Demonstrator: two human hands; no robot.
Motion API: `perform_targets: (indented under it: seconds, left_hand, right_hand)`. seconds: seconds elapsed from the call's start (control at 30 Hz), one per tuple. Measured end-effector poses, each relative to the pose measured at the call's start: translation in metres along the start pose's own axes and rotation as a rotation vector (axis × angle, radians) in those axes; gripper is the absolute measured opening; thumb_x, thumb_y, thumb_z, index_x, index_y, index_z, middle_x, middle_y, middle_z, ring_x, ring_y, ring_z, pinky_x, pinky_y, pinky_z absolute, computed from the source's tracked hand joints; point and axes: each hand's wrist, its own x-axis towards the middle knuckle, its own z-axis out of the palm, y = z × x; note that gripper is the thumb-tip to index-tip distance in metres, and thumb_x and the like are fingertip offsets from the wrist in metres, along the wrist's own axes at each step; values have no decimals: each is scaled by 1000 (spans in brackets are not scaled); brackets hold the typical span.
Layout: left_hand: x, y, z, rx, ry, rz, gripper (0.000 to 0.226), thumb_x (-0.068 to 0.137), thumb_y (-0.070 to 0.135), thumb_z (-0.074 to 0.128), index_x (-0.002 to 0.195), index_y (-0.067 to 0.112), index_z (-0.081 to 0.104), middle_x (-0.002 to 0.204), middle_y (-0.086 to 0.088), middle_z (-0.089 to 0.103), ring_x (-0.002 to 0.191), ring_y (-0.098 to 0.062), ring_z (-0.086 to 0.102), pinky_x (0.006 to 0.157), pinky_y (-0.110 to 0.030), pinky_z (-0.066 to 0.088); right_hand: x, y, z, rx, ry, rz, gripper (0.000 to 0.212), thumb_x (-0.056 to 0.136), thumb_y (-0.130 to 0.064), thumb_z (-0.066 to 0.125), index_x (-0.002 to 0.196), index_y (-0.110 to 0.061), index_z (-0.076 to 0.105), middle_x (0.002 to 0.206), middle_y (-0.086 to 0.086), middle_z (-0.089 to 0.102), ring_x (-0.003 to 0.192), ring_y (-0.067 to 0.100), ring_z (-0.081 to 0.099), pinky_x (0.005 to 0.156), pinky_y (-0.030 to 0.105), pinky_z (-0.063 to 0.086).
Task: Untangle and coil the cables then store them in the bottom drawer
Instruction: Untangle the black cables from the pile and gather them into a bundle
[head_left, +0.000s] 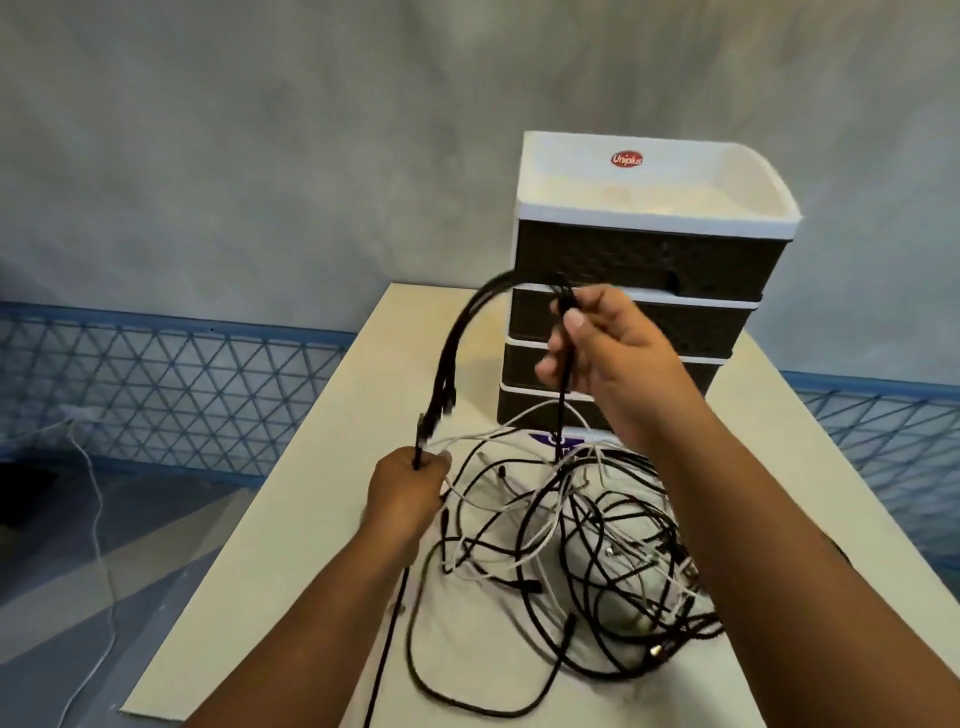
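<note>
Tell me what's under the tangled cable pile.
Under the tangled cables lies a white cloth on the table. A purple mark shows at its far edge; the rest is covered.

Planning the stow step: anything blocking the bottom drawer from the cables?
Yes. The cable tangle lies on the table right in front of the bottom drawer, which is shut; the right hand also hangs before it.

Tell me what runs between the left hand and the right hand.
In the head view, a black cable arcs from the left hand up to the right hand, in front of the drawer unit.
</note>
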Motion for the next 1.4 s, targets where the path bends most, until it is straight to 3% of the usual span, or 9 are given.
perform_targets:
  seconds: [0.17, 0.37, 0.47, 0.6, 0.77, 0.9, 1.03, 1.13, 1.4]
  left_hand:
    - [-6, 5, 3, -18, -26, 16, 23, 92, 22, 64, 75, 8, 57, 56, 2, 42, 48, -12, 35, 46, -26, 27]
    - [-12, 29, -1, -148, 38, 57, 24, 99, 31, 51, 90, 13, 63, 54, 6, 39, 46, -11, 34, 44, -22, 29]
    - [-32, 57, -2, -399, -150, 53, 19, 98, 13, 46, 90, 8, 62, 52, 6, 28, 42, -8, 21, 37, -17, 18]
    - [-54, 76, 6, -656, -376, 0, 18, 97, 18, 49, 88, 6, 59, 55, 4, 27, 44, -6, 21, 40, -18, 16]
    - [-50, 78, 11, -680, -256, 72, 29, 93, 32, 60, 105, 5, 61, 60, 4, 31, 51, -7, 29, 48, -21, 27]
    - [-41, 85, 7, -610, -235, 40, 32, 94, 40, 59, 100, 9, 61, 60, 4, 32, 52, -8, 29, 52, -24, 29]
    - [-30, 89, 4, -566, -165, -24, 25, 100, 31, 50, 95, 12, 64, 67, 3, 47, 54, -7, 35, 52, -23, 31]
    - [-24, 90, 1, -584, -138, 0, 26, 103, 27, 44, 83, 16, 58, 72, 2, 49, 61, -10, 38, 60, -27, 31]
    - [-17, 100, -17, -739, -277, 104, 28, 106, 30, 36, 88, 15, 52, 62, 4, 46, 54, -10, 41, 52, -23, 39]
  right_hand:
    - [12, -35, 7, 64, -47, -131, 10, 102, -10, 46, 105, -14, 55, 76, 5, 62, 65, 22, 62, 70, 39, 55]
    - [2, -15, 19, -128, -16, -17, 6, 102, -14, 48, 101, -15, 55, 79, 3, 70, 59, 17, 66, 68, 38, 58]
    - [-4, 7, 30, -21, 94, 52, 9, 105, -15, 40, 103, -13, 48, 77, 8, 66, 55, 18, 65, 61, 34, 56]
    - [-11, 21, 45, 236, 232, 81, 9, 106, -15, 36, 102, -11, 44, 70, 9, 60, 47, 17, 57, 48, 28, 52]
    - [-24, 41, 45, -37, 163, 18, 4, 103, -18, 45, 99, -18, 46, 71, 6, 61, 46, 13, 50, 51, 28, 42]
    - [-42, 63, 50, -284, 45, -89, 13, 100, -18, 51, 93, -27, 45, 78, 4, 65, 49, 11, 54, 47, 23, 43]
    - [-57, 88, 52, -437, 3, -121, 14, 99, -25, 53, 92, -35, 45, 74, 1, 63, 57, 14, 56, 50, 36, 45]
    - [-67, 105, 51, -456, -22, -128, 13, 98, -29, 53, 91, -34, 44, 68, 4, 59, 52, 14, 51, 50, 45, 45]
    - [-80, 132, 54, -419, -63, -93, 10, 97, -35, 48, 93, -26, 45, 67, -5, 60, 48, 9, 53, 49, 31, 45]
